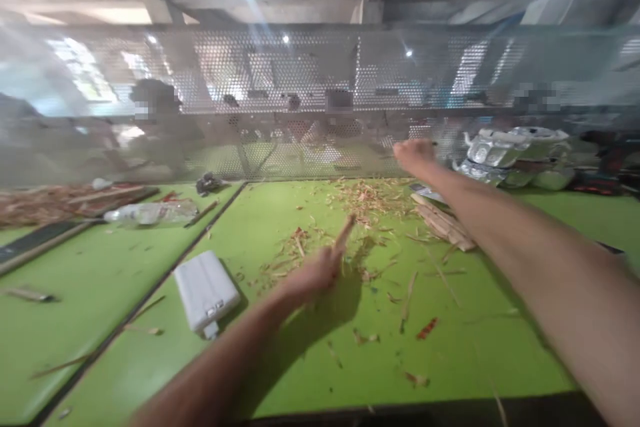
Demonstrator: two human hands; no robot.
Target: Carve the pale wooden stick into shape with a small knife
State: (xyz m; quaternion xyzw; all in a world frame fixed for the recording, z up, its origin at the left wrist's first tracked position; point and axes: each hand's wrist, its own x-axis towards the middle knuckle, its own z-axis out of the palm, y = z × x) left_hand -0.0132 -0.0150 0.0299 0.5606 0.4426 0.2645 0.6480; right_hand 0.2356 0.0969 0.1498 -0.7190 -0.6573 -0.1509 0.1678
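Note:
My left hand (pixel 320 270) is closed around a short wooden stick (pixel 345 230), which points up and away over the green table (pixel 310 373). Wood shavings (pixel 367 200) are scattered beneath and beyond it. Raised on the far side, in front of the perforated screen, my right hand (pixel 416 153) is closed like a fist. A small dark tip shows at its edge, but what the fingers hold is blurred. Below my right forearm lie some flat wood pieces (pixel 443 221).
A white power bank-like box (pixel 207 290) lies left of my left arm. Farther left are a clear plastic bottle (pixel 153 212) and a shavings pile (pixel 40 207). Silvery wrapped bundles (pixel 515 153) stand at the back right. The perforated screen (pixel 300 73) runs along the back, with people behind it.

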